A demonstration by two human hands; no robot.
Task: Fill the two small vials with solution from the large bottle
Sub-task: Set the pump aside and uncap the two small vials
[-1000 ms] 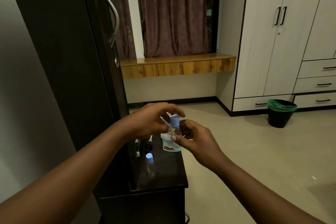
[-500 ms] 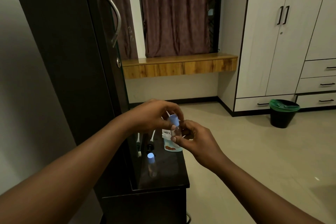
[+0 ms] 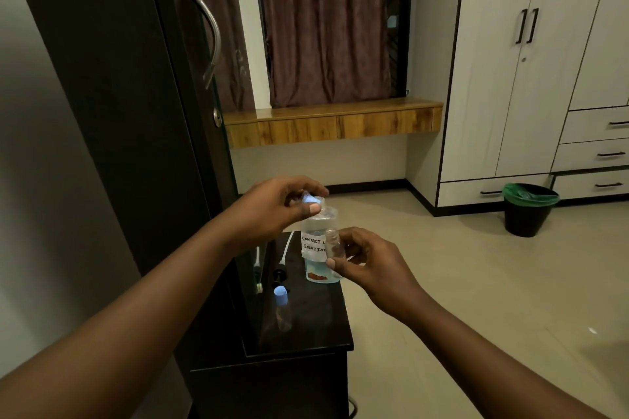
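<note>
My right hand (image 3: 369, 260) holds a small clear vial (image 3: 332, 245) upright with its mouth uncapped. My left hand (image 3: 272, 211) pinches the vial's light blue cap (image 3: 311, 201) above and to the left of it. Behind both stands the large clear bottle (image 3: 315, 250) with a white handwritten label, on the far end of the dark cabinet top (image 3: 313, 326). A second small vial (image 3: 281, 308) with a blue cap stands upright nearer to me on that top.
A tall dark cupboard door (image 3: 136, 95) with a metal handle rises at the left. A black dropper (image 3: 280, 274) and a white cable lie beside the bottle. A black bin with a green liner (image 3: 529, 209) stands by the white wardrobe on the right.
The cap has come off the vial: my left hand has lifted it up and to the left, and my right hand has lowered the uncapped vial slightly. The large bottle's label now shows.
</note>
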